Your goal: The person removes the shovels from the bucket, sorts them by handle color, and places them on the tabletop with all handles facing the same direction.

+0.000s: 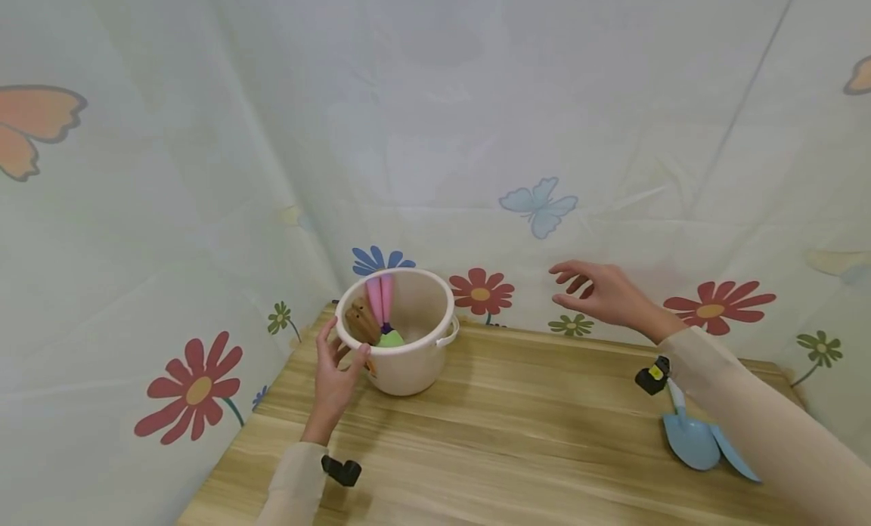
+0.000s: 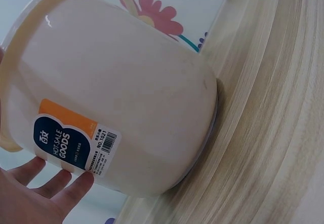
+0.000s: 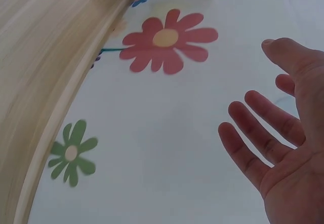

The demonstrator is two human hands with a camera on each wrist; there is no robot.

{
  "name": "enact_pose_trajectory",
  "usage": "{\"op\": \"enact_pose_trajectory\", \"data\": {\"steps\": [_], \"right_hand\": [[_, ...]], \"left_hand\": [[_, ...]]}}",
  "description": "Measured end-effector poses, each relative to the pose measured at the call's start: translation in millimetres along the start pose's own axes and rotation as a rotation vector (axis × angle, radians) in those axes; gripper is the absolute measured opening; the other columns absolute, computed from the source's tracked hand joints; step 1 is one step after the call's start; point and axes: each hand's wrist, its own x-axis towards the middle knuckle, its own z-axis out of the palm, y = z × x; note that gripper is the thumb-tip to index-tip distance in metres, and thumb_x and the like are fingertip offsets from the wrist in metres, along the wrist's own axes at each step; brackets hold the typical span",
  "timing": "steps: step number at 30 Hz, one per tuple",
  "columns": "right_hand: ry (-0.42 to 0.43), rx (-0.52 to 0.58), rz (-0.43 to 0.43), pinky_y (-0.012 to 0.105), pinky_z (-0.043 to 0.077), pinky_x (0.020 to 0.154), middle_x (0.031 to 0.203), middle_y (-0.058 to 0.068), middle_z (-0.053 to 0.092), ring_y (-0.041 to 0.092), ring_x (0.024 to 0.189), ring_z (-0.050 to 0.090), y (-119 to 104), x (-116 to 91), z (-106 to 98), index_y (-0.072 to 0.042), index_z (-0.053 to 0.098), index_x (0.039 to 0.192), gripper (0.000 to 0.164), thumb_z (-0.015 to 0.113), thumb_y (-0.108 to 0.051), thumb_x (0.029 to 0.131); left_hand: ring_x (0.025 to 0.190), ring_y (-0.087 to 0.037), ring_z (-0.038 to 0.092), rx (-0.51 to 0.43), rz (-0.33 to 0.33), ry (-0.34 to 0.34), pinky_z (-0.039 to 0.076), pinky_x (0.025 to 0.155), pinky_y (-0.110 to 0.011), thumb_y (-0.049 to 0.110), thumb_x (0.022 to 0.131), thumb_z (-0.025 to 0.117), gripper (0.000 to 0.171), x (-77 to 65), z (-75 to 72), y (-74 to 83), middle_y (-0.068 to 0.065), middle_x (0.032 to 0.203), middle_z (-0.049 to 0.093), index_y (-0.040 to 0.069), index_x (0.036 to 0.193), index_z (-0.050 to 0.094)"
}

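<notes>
A cream plastic bucket (image 1: 408, 371) stands upright on the wooden table at the back left. My left hand (image 1: 336, 379) holds it from the near left, thumb at the rim and fingers spread along the outside wall. Beside those fingertips, the left wrist view shows an orange and navy label (image 2: 76, 138). Inside the bucket lean pink handles (image 1: 381, 298), brown wooden handles (image 1: 363, 320) and a green piece (image 1: 390, 339). My right hand (image 1: 602, 293) hovers above the table's back edge, fingers loosely bent, thumb apart, nothing in its grasp.
Two light blue toy shovels (image 1: 692, 441) lie at the table's right, partly hidden under my right forearm. A hanging sheet (image 1: 435, 133) printed with flowers and butterflies borders the table (image 1: 503, 428) at the back and left. The bucket's handle (image 1: 449, 332) hangs on its right side.
</notes>
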Motion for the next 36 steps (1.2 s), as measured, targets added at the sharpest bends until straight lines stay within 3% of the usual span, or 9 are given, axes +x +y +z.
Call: {"op": "enact_pose_trajectory", "data": {"steps": [19, 24, 31, 36], "right_hand": [[-0.048, 0.19, -0.116, 0.036, 0.062, 0.072, 0.105, 0.009, 0.074, 0.021, 0.085, 0.073, -64.5, 81.6, 47.6, -0.009, 0.067, 0.129, 0.046, 0.084, -0.022, 0.088], [-0.095, 0.21, -0.111, 0.033, 0.061, 0.075, 0.107, 0.006, 0.074, 0.018, 0.087, 0.072, -80.4, 102.1, 60.4, -0.012, 0.067, 0.131, 0.045, 0.082, -0.025, 0.09], [-0.139, 0.234, -0.128, 0.039, 0.061, 0.079, 0.111, 0.009, 0.074, 0.023, 0.091, 0.072, -101.0, 124.1, 77.7, -0.012, 0.066, 0.133, 0.045, 0.08, -0.024, 0.091], [-0.161, 0.206, -0.161, 0.033, 0.061, 0.078, 0.113, 0.008, 0.073, 0.023, 0.094, 0.071, -115.0, 139.7, 91.6, -0.012, 0.063, 0.136, 0.047, 0.079, -0.023, 0.093]], "left_hand": [[0.138, -0.042, 0.046, -0.016, 0.016, -0.001, 0.048, 0.1, -0.061, 0.03, 0.097, 0.073, 0.08, 1.5, -1.9, -3.6, -0.016, 0.159, 0.038, 0.033, 0.16, 0.024], [0.138, -0.042, 0.046, -0.022, 0.017, 0.006, 0.049, 0.099, -0.06, 0.029, 0.097, 0.074, 0.081, 0.6, -1.2, -4.1, -0.018, 0.159, 0.039, 0.033, 0.16, 0.024], [0.137, -0.042, 0.047, -0.02, 0.016, 0.008, 0.048, 0.1, -0.061, 0.029, 0.096, 0.074, 0.081, 0.6, 0.9, -4.0, -0.018, 0.158, 0.039, 0.033, 0.16, 0.024], [0.137, -0.041, 0.047, -0.015, 0.015, 0.01, 0.049, 0.099, -0.061, 0.029, 0.096, 0.074, 0.081, 0.7, 1.0, -2.9, -0.017, 0.159, 0.039, 0.034, 0.16, 0.024]]}}
